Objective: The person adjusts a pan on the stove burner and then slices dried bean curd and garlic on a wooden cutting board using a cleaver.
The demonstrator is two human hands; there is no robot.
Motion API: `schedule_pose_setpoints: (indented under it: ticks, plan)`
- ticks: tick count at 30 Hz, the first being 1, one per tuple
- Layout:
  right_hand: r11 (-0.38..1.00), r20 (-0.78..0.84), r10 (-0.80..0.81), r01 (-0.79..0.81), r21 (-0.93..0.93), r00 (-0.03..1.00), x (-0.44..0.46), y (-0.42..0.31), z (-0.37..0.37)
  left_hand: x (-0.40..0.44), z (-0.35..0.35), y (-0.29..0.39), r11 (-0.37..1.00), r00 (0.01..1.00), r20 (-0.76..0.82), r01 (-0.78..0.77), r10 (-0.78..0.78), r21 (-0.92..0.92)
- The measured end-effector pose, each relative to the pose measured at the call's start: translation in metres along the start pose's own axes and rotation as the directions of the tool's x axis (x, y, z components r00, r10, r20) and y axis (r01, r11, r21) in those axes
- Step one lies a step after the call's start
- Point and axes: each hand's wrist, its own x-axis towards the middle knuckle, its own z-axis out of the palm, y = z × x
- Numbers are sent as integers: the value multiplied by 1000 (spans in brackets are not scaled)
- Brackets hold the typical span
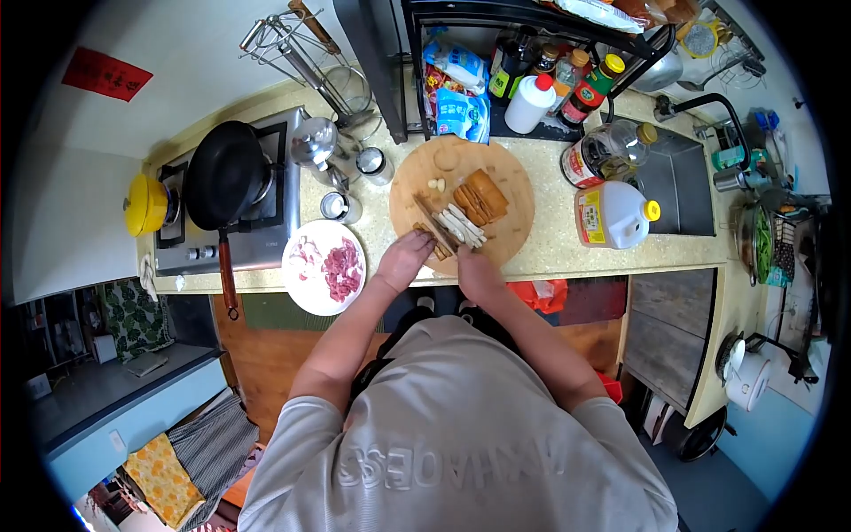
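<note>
1. Fingers of the left hand (406, 261) are curling over some small brown pieces (441, 253) at the near edge of the board. They're touching them for sure, but I can't tell if they're actually pinching or just pressing.
2. Right hand (480, 276) is closing around the near end of a knife (435, 222), with the handle mostly hiding in the grip. The blade is slanting away toward the upper left, running between the brown pieces and a little pile of white strips (461, 226).
3. Just beyond the strips, a brown block (485, 192) is sitting partly sliced, and a few pale cloves (436, 184) are lying to its left. All of that is resting on the round wooden board (512, 164).
4. Left of the board, a white plate (321, 306) is holding pinkish-red meat (342, 271) plus a paler heap, and two small glass jars (374, 166) are standing behind it.
5. Further left, a black pan (222, 173) is sitting on the stove (285, 217), with a yellow pot (144, 205) sitting at the far side.
6. Over on the right, a yellow-capped jug (613, 216) is standing by the sink (696, 197), and bottles are crowding the black rack (415, 71) behind the board.
</note>
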Motion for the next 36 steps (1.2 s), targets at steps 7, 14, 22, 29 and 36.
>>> schedule_pose_setpoints:
  ticks: [7, 14, 22, 29, 36]
  plan:
    - [985, -160, -171, 164, -57, 972, -20, -1, 2, 0, -4, -2, 1000, 1000, -3, -18, 18, -10]
    - [993, -108, -116, 115, -13, 987, -20, -4, 0, -3, 1, -3, 1000, 1000, 22, 0, 1, -9]
    - [993, -136, -118, 117, -14, 984, -19, -7, 5, -4, 2, -2, 1000, 999, 36, 17, -17, -6]
    - [999, -38, -50, 50, -7, 998, 1, -6, 15, -2, 3, -2, 999, 999, 27, 27, -26, -47]
    - [999, -126, -52, 51, -9, 991, -3, 0, -2, 2, -7, 0, 994, 995, -89, 24, -33, -104]
